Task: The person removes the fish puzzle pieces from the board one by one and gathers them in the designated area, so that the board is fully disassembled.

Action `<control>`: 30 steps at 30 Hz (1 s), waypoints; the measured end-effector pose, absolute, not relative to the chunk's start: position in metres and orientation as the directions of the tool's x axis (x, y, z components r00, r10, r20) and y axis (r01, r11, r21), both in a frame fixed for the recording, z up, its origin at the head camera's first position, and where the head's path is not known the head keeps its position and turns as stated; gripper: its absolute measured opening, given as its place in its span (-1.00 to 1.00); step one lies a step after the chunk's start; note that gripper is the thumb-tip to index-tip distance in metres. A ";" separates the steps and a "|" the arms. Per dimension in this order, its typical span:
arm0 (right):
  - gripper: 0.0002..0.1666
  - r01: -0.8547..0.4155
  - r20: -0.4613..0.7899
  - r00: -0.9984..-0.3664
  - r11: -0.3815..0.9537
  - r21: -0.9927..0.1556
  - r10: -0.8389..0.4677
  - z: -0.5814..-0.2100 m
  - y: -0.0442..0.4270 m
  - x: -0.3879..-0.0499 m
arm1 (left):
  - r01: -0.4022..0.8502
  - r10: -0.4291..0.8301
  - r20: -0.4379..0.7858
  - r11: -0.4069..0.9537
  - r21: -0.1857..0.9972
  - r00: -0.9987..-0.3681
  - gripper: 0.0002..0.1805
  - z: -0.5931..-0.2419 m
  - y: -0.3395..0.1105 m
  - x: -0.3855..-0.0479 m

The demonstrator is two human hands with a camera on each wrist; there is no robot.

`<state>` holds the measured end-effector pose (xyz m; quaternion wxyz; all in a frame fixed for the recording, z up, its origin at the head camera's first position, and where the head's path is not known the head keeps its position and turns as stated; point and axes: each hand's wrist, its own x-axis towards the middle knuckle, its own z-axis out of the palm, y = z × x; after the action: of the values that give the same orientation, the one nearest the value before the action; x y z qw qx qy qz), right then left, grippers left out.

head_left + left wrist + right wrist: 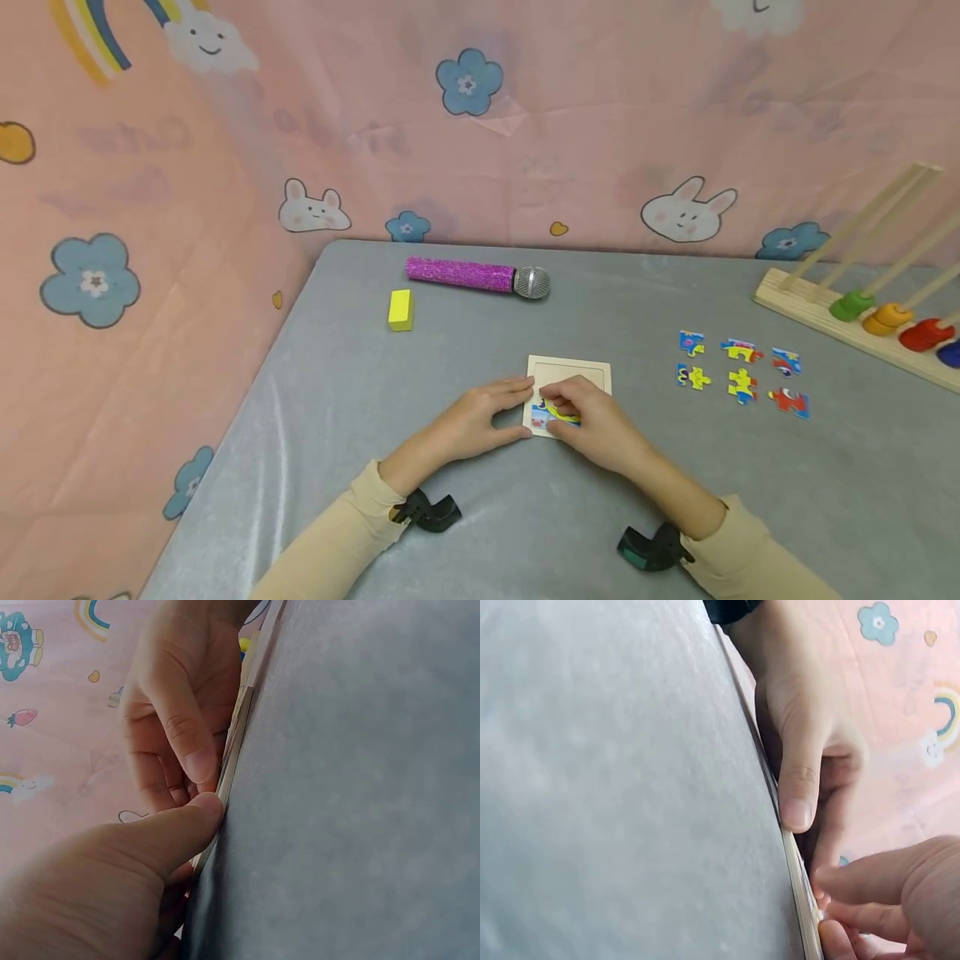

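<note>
Head view | tray [570, 361] on desk [330, 375]: picture pieces [538, 418] along its lower part, upper part bare | six loose pieces [742, 387] right of tray, unplaced | left hand [474, 422]: digits apart, at tray's left edge | right hand [600, 427]: curled over tray, cannot tell if pinching

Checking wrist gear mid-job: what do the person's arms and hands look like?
The left sleeve and right sleeve are beige. The left wrist camera and right wrist camera are black and angular, the right with a dark green patch. The left hand and right hand are gloveless.
</note>
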<state>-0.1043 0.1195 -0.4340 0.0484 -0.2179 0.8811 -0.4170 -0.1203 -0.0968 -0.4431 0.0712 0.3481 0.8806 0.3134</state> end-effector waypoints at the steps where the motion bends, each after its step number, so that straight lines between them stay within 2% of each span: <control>1: -0.57 -0.347 0.099 -0.902 0.568 -0.746 -0.421 -0.434 0.118 -0.104 | 0.567 0.656 0.091 0.564 0.601 -0.749 -0.37 -0.443 -0.097 -0.120; 9: -0.55 -0.392 0.138 -0.900 0.629 -0.671 -0.413 -0.431 0.113 -0.103 | 0.570 0.652 0.101 0.565 0.596 -0.751 -0.37 -0.443 -0.098 -0.122; 22: -0.61 -0.327 0.063 -0.918 0.656 -0.681 -0.392 -0.428 0.110 -0.102 | 0.567 0.656 0.095 0.560 0.604 -0.749 -0.37 -0.445 -0.097 -0.123; 30: -0.57 -0.311 0.079 -0.917 0.576 -0.756 -0.391 -0.435 0.113 -0.104 | 0.574 0.660 0.100 0.558 0.599 -0.745 -0.37 -0.446 -0.098 -0.121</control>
<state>-0.1035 0.1126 -0.4346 0.0480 -0.1978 0.8865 -0.4155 -0.1212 -0.0980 -0.4457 0.0681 0.3505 0.8801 0.3130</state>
